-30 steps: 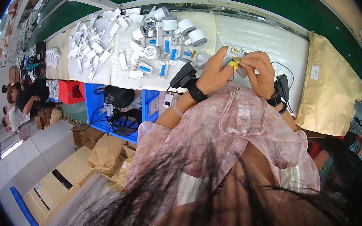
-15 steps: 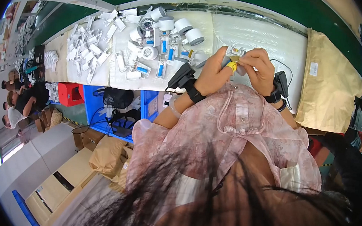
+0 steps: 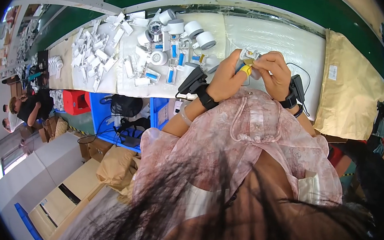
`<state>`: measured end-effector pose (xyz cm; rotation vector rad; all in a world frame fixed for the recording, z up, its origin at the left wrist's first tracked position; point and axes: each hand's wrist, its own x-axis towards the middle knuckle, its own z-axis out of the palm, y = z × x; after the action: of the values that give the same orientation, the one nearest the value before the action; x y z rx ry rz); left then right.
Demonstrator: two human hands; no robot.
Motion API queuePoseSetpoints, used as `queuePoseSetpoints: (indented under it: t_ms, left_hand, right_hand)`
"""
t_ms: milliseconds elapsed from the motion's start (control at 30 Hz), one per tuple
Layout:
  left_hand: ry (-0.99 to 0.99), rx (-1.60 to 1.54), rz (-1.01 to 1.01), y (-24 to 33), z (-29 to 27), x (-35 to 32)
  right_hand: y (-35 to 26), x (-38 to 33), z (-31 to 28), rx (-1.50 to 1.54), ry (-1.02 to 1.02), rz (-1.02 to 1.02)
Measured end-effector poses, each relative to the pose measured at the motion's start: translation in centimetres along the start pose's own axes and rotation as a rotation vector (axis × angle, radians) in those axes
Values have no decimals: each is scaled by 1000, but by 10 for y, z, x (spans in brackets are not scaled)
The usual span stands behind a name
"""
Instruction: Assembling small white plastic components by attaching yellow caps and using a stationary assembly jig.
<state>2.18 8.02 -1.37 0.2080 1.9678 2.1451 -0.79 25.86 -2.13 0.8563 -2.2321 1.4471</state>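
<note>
Close together above the white-covered table, both hands work at one small white plastic housing (image 3: 250, 55). My left hand (image 3: 226, 79) is closed around it, thumb and fingers on its near side. A bright yellow piece (image 3: 246, 69) shows at the left thumb tip; whether it is a thumb cover or part of the housing I cannot tell. Just above it is a small gold-brown flat piece (image 3: 249, 62). My right hand (image 3: 275, 75) has thumb and index finger pinched against the housing's right side, and what lies between those fingertips is hidden. Both wrists carry black straps with dark boxes.
Left of my hands lie several round white-and-grey camera-like heads (image 3: 193, 29) and clear-and-white casings with blue cylinders (image 3: 174, 50). Farther left is a heap of white plastic parts (image 3: 94, 55). Brown paper (image 3: 349, 93) covers the table's right end. A blue crate (image 3: 104, 121) stands below the front edge.
Both hands stay in nearly the same place around the white housing, with only slight finger movement. The view has shifted a little, and people in the far left background have moved.
</note>
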Motion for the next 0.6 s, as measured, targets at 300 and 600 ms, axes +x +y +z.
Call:
queuePoseSetpoints:
  t_ms: [300,600]
  left_hand:
    - [57,66,-33,3,2,2]
    - [85,131,14,10,4,1]
  right_hand:
    - [2,-2,2,15,10,37]
    - [2,-2,6,80,28,117]
